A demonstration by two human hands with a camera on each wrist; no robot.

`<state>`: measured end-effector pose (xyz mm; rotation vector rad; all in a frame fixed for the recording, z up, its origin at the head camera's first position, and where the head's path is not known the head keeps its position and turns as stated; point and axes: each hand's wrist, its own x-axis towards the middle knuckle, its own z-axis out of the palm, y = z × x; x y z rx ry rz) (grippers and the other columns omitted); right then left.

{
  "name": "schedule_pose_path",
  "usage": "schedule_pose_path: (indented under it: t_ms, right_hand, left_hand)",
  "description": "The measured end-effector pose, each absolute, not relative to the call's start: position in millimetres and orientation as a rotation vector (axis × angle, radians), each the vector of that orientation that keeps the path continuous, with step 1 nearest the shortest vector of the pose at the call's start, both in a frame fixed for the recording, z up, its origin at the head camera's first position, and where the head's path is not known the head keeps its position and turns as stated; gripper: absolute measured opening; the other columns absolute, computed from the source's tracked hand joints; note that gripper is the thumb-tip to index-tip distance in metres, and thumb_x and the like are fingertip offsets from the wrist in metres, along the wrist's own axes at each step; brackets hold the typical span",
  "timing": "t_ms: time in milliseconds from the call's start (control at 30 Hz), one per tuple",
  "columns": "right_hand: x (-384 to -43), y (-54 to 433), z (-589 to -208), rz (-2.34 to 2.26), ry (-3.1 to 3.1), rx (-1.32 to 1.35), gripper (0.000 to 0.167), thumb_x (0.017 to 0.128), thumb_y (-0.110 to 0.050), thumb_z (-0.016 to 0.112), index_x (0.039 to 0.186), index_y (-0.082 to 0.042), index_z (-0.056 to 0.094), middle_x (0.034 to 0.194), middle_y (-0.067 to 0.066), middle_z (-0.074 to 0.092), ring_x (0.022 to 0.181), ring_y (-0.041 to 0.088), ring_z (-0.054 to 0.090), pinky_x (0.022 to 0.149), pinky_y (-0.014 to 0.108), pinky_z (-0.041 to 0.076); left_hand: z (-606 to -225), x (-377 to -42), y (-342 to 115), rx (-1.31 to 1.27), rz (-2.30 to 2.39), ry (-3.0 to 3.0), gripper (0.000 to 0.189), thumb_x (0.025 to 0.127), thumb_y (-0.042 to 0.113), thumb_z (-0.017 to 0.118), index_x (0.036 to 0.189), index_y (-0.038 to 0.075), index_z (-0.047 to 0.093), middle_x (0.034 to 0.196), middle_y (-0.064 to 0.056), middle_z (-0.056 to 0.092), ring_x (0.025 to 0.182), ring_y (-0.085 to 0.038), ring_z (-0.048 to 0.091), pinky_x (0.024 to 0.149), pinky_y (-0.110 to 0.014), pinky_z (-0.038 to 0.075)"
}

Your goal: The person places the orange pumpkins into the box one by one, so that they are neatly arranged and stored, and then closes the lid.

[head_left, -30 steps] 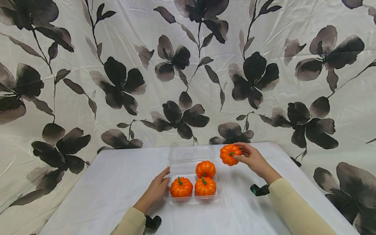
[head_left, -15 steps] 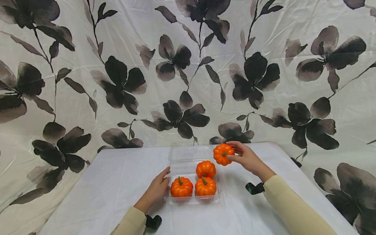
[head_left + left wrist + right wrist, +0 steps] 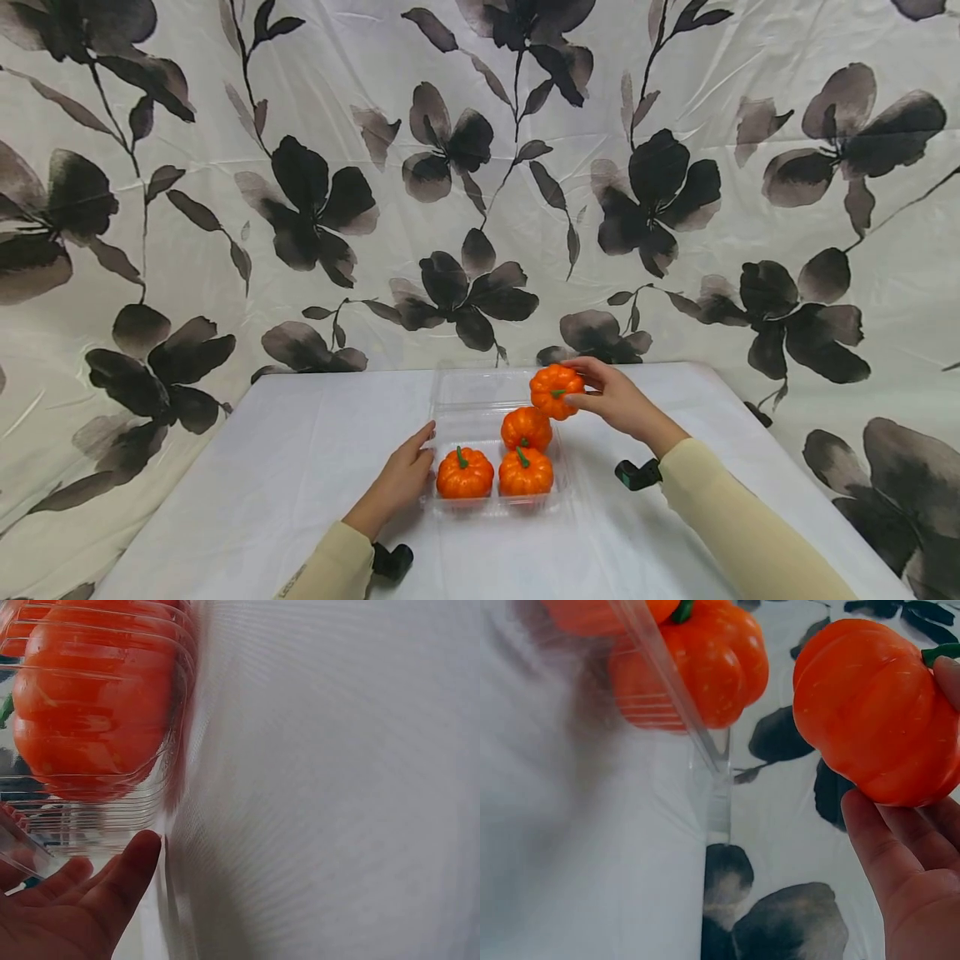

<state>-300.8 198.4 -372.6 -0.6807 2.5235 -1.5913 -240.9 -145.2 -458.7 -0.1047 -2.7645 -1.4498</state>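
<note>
My right hand [image 3: 618,402] grips a small orange pumpkin [image 3: 555,391] with a green stem, thumb at the stem and fingers along its side. It is held up over the back right of a clear plastic clamshell container [image 3: 450,429], as the right wrist view also shows. Three more orange pumpkins sit in the container: one front left [image 3: 464,473], one front right [image 3: 526,472] and one behind that [image 3: 526,427]. My left hand [image 3: 405,475] rests against the container's left side, fingers fairly straight, fingertips at the wall in the left wrist view.
The clear lid [image 3: 480,387] lies folded back behind the container. A white cloth covers the table [image 3: 315,467]. Beyond its back edge hangs a curtain [image 3: 555,250] with dark flowers.
The right hand has carried its pumpkin leftward, from beside the container to over its back right part. The left hand has stayed at the container's side.
</note>
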Motion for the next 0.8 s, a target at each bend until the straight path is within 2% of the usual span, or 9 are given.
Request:
schedule_pose_path:
  t_ms: [433,800]
  right_hand:
    - [-299.6,184.2,-363.0,-1.507,2.548,-0.737,0.053,0.087,-0.025,0.071,0.136,-0.021,0.051,0.137,0.009,0.054,0.129,0.032,0.052,0.095,0.04,0.054]
    - [-302.8,169.3,-358.3,-1.436,2.56,-0.759,0.05,0.088,-0.021,0.07,0.135,-0.024,0.053,0.137,0.007,0.054,0.129,0.033,0.052,0.094,0.04,0.055]
  left_hand:
    - [-460.5,-245.1,-145.6,-0.089,-1.45,-2.79,0.054,0.099,0.018,0.041,0.152,0.012,0.032,0.148,-0.014,0.045,0.106,-0.023,0.056,0.095,-0.044,0.053]
    - [-460.3,-244.8,-146.4,-0.1,-1.44,-2.779,0.054,0.099,0.017,0.041,0.152,0.011,0.033,0.148,-0.015,0.046,0.107,-0.024,0.057,0.092,-0.042,0.054]
